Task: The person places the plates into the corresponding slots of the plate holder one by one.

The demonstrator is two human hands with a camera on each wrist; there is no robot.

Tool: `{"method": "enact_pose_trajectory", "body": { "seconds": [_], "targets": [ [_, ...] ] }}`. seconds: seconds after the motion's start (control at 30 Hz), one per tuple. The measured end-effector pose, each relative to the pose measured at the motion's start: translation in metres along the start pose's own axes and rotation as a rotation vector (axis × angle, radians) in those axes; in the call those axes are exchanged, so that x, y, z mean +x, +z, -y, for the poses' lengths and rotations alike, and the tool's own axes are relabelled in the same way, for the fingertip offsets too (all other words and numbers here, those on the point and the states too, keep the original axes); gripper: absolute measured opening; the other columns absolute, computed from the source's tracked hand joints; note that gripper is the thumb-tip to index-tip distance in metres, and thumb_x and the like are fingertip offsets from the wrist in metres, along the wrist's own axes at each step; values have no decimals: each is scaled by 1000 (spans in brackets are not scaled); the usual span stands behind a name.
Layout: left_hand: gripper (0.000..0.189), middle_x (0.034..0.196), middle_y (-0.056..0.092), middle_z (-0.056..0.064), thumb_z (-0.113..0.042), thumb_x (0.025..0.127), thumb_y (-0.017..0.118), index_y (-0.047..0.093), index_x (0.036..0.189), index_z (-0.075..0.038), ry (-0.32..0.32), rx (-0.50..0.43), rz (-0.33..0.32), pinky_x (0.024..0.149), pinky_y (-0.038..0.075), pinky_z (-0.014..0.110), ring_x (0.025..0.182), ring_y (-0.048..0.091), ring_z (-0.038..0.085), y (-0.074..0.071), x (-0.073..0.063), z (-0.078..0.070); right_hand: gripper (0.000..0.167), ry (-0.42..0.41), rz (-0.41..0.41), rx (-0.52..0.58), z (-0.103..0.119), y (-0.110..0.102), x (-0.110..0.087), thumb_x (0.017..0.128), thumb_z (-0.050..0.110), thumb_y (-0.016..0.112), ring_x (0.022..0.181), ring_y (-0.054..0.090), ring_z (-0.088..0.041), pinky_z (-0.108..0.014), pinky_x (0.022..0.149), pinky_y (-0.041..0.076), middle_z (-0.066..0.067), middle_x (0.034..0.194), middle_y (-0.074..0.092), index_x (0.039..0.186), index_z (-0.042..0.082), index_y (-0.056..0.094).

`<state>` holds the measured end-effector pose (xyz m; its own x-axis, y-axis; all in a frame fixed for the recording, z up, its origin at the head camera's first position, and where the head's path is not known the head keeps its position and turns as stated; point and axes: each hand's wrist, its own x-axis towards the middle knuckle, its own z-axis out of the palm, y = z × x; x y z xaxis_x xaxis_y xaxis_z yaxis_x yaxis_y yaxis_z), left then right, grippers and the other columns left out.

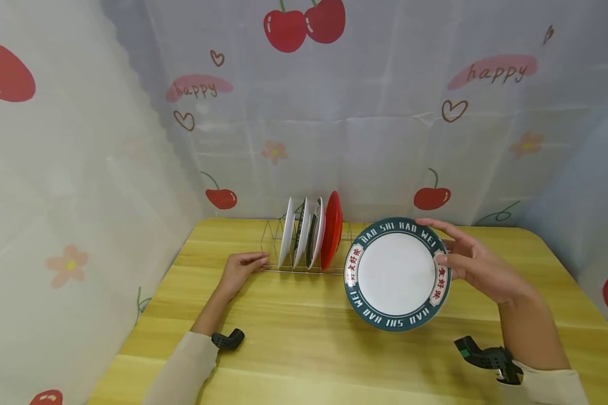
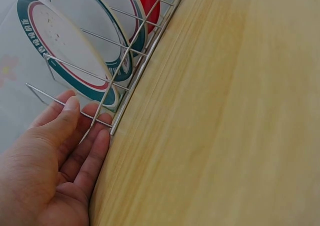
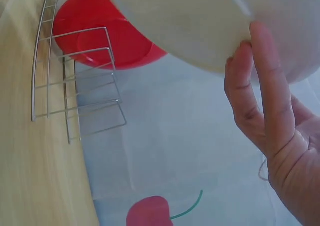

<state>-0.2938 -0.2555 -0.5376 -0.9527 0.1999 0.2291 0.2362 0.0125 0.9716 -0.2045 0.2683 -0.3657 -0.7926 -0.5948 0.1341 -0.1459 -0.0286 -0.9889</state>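
Observation:
My right hand (image 1: 478, 264) grips a white plate (image 1: 397, 274) by its right edge, thumb on the face and fingers behind. The plate has a dark green lettered rim and is raised with its face toward the head camera. Its pale underside shows in the right wrist view, fingertips against it. At the near left end of a wire dish rack (image 3: 75, 108), my left hand (image 2: 60, 151) pinches the end wires between thumb and fingers. Several plates stand on edge in the rack's left part: white ones with green rims (image 2: 65, 45) and a red plate (image 1: 331, 230) rightmost.
The rack stands near the back of a yellow wood-grain table (image 1: 284, 337). Behind it hangs a pale curtain (image 1: 375, 152) printed with cherries, and similar cloth closes both sides. A black wrist camera mount (image 1: 488, 357) sits on the right forearm.

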Motion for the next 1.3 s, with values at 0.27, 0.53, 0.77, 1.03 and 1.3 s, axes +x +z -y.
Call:
{"method": "enact_pose_trajectory", "body": {
  "seconds": [0.27,0.53,0.77,1.03,1.3],
  "targets": [
    [27,110,72,27,-5,95,70,71,117,10,11,13,-7,81,63,38,92,76,22,1,5,1,64,-57,-104,-4,13,-4,8,104,-6,44,100,69,-27,-49,77,64,-15,143,42,161,18,26],
    [28,114,69,30,-7,95,70,71,118,9,2,6,-2,83,63,38,95,75,23,0,5,5,61,-30,-209,-75,32,-7,26,103,-2,51,99,65,-23,-42,74,65,-13,137,30,159,19,34],
    [27,113,69,31,-6,95,71,71,118,9,-20,-21,0,84,62,38,96,75,24,2,3,2,63,31,-255,-198,43,-6,42,103,5,57,100,64,-23,-38,76,65,-13,137,37,159,24,34],
    [28,114,69,30,-6,95,70,71,118,10,-16,-10,0,83,63,37,96,75,24,3,2,2,63,85,-294,-269,50,-5,58,103,14,62,99,64,-23,-36,75,64,-13,135,45,158,27,35],
    [28,112,72,25,-5,95,70,71,118,11,6,-1,2,83,63,39,95,75,24,1,2,2,66,110,-317,-280,45,-2,74,99,18,70,99,63,-26,-38,78,65,-16,126,50,156,26,38]
  ]
}}
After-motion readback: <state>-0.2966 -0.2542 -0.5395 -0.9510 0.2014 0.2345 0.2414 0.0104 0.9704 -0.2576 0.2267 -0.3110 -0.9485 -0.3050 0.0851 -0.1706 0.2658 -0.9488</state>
